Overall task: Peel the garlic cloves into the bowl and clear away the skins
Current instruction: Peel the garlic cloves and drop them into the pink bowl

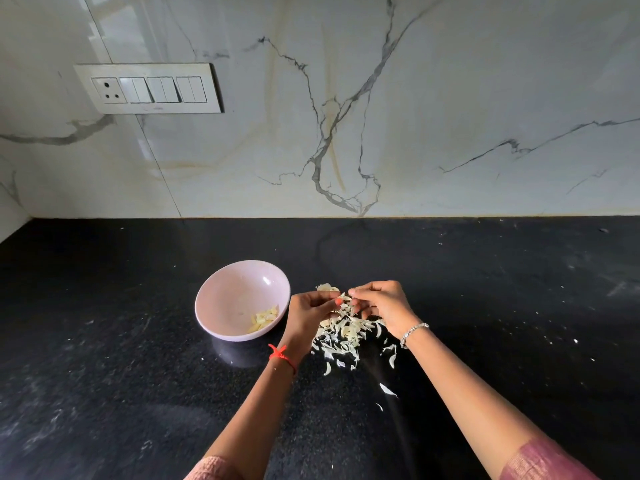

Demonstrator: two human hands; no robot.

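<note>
Pinching a pale scrap [343, 300] from both sides, I have my left hand [306, 313] and right hand [382, 304] meeting fingertip to fingertip just right of the bowl [207, 292]. The fingers of both hands are curled in and closed on the scrap; whether it is a clove or only skin I cannot tell. Both palms face inward, the wrists are raised off the counter [121, 375], and my forearms angle in from the near edge. A red thread [281, 355] circles my left wrist and a silver bracelet [414, 332] my right.

Right under my hands, beside the bowl on its right, lies the heap of garlic skins [341, 336], with stray flakes scattered on its near side. The peeled cloves [265, 318] lie inside the bowl, low against its right wall. Behind the bowl rises the marble wall [415, 133], with a switch plate [149, 88] up to the left.
</note>
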